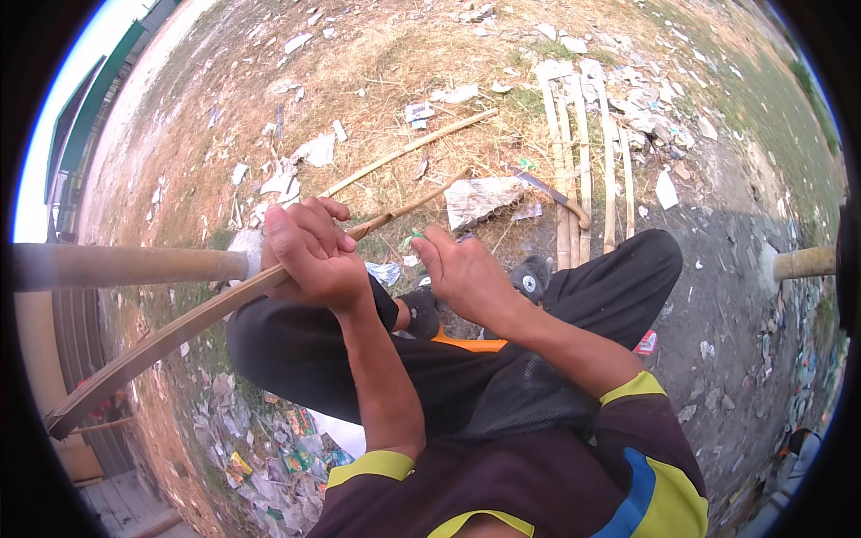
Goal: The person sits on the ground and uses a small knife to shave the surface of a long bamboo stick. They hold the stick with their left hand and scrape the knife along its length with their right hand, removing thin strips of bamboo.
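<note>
My left hand [311,251] is closed around a long split bamboo strip [166,339]. The strip slants from the lower left, past my left knee, up to a tip over the ground ahead. Just right of it, my right hand [473,280] is closed with the thumb on top. A small green bit [412,239] shows at its fingertips, beside the strip; what it belongs to is hidden in the grip. Farther off, a knife [549,192] with a dark blade and a curved wooden handle lies by a pale, rough block [484,199].
Several bamboo strips [610,188] lie side by side ahead on the right. One more bamboo strip [408,151] lies beyond my left hand. Thick poles [134,266] reach in from both sides. Litter [269,439] and dry grass cover the ground. Something orange [471,343] shows between my legs.
</note>
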Available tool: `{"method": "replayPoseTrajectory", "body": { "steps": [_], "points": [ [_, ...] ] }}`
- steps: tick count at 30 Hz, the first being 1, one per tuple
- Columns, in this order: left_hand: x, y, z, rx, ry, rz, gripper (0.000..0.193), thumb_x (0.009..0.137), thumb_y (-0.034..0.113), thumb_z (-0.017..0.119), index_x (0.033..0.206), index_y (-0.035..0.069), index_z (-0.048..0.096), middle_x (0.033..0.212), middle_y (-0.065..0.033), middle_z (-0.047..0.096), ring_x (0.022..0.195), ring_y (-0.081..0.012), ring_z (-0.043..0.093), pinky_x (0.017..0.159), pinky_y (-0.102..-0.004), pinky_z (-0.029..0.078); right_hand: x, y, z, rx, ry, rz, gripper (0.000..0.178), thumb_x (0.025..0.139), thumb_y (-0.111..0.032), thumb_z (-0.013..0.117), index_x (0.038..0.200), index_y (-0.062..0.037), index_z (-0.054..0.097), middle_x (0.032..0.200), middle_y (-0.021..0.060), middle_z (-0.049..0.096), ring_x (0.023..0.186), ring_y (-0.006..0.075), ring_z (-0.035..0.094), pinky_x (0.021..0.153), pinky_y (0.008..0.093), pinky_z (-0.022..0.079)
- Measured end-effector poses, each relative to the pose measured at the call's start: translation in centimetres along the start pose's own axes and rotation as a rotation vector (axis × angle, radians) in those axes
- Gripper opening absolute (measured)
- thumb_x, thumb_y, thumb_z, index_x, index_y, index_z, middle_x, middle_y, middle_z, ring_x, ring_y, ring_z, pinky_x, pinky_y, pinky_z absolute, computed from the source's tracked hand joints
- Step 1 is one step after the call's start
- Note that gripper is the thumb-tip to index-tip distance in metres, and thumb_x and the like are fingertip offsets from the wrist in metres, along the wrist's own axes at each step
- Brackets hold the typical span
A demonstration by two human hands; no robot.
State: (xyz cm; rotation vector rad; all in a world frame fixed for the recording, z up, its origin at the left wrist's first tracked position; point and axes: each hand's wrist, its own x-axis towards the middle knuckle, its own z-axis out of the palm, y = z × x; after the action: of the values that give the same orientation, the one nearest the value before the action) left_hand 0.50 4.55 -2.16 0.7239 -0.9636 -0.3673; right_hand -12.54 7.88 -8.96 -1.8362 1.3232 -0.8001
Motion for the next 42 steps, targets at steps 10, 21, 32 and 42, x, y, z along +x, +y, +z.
{"method": "replayPoseTrajectory", "body": {
  "steps": [10,21,32,42],
  "points": [
    [-0.1,-0.1,0.5,-0.073,-0.114,-0.005,0.043,0.093,0.013,0.036,0.051,0.011,0.027,0.041,-0.0027,0.028,0.033,-0.0115,0.026,0.044,-0.0326,0.041,-0.2,0.8,0.1,-0.018,0.016,0.013,0.028,0.098,-0.027,0.044,0.090,-0.0017,0.051,0.059,0.0273,0.054,0.059,0.0475,0.056,0.053,0.0544,0.044],
    [-0.4,0.2,0.3,-0.187,-0.303,-0.004,0.040,0.087,0.006,0.039,0.049,0.010,0.028,0.039,-0.0046,0.032,0.031,-0.0118,0.028,0.038,-0.0314,0.037,-0.6,1.1,0.7,-0.021,0.063,-0.071,0.030,0.098,-0.030,0.044,0.088,-0.0031,0.051,0.055,0.0260,0.054,0.056,0.0456,0.058,0.049,0.0524,0.046],
    [-0.4,0.2,0.1,-0.280,-0.369,0.017,0.039,0.084,0.005,0.041,0.047,0.007,0.029,0.039,-0.0053,0.034,0.031,-0.0111,0.030,0.035,-0.0291,0.032,-0.4,0.6,-0.1,-0.031,0.090,-0.004,0.028,0.098,-0.027,0.046,0.086,-0.0027,0.052,0.055,0.0256,0.053,0.056,0.0474,0.055,0.051,0.0536,0.045],
    [-1.1,0.7,0.9,-0.243,-0.346,0.008,0.040,0.084,0.003,0.042,0.047,0.007,0.029,0.039,-0.0057,0.033,0.031,-0.0110,0.029,0.036,-0.0295,0.032,-0.5,-0.2,-0.9,-0.075,0.115,0.022,0.031,0.098,-0.031,0.045,0.086,-0.0026,0.053,0.055,0.0258,0.055,0.057,0.0464,0.057,0.050,0.0526,0.046]
  ]
}}
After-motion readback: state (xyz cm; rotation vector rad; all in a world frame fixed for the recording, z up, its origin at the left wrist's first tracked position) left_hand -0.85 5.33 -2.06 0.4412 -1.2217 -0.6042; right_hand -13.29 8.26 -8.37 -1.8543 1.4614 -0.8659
